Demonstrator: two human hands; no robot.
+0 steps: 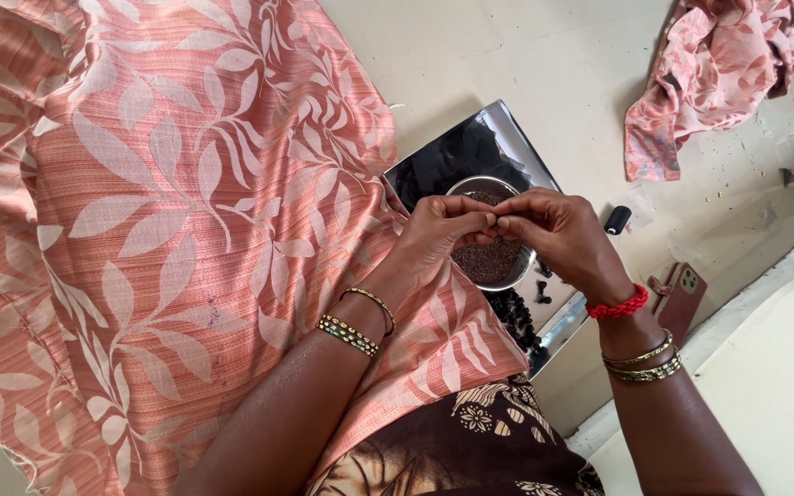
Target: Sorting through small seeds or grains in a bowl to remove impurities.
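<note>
My left hand (438,234) and my right hand (558,234) meet fingertip to fingertip above a small steel bowl (516,274) filled with tiny dark beads. Both pinch something very small between thumb and forefinger; it is too fine to make out. The bowl stands on a shiny steel tray (470,147). A pile of black beads (518,320) lies on the tray near my lap. A large peach cloth with a pale leaf print (167,211) spreads over the floor and my left knee.
A black thread spool (617,219) lies on the floor to the right of the tray. A maroon phone (682,298) rests by my right wrist. Another bundle of peach printed cloth (714,69) lies at the top right. The floor is pale tile.
</note>
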